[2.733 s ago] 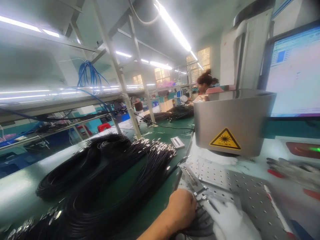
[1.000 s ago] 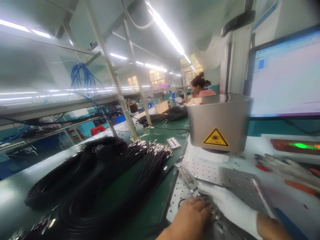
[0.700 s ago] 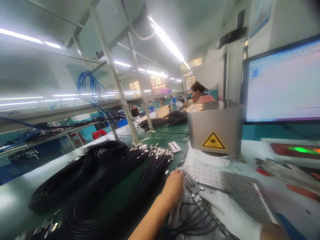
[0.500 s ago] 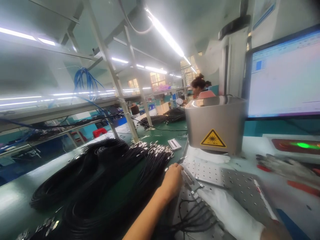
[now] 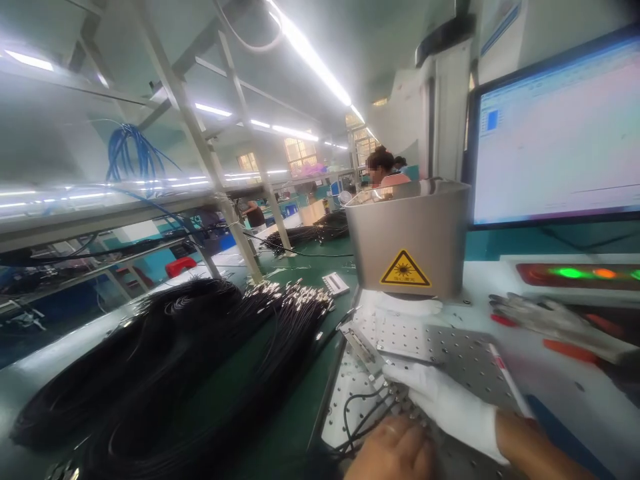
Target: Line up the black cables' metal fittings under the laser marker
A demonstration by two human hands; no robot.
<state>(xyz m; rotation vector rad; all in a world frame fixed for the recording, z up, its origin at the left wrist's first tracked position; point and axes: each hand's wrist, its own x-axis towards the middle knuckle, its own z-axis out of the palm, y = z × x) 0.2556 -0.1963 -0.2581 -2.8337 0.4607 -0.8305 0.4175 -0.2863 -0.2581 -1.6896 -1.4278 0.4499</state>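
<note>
My right hand (image 5: 443,400), in a white glove, has its fingers closed on the metal ends of several black cables (image 5: 353,410), at the near end of a slotted metal holder (image 5: 361,347). The holder lies at a slant on a perforated metal plate (image 5: 333,420). My bare left hand (image 5: 395,450) is at the bottom edge, just below the glove and over the cables. Its fingers are curled; what they grip, if anything, is hidden.
Large bundles of black cables (image 5: 165,360) with metal tips cover the green table (image 5: 220,407) on the left. A metal housing with a yellow warning sign (image 5: 406,269) stands ahead. Right are a monitor (image 5: 555,133), a worn glove (image 5: 555,320) and a marker (image 5: 510,380). A person (image 5: 387,167) sits beyond.
My left hand has left the far end of the metal holder and come back toward me, below the right hand. The right hand stays at the holder's near end. The view has shifted slightly right.
</note>
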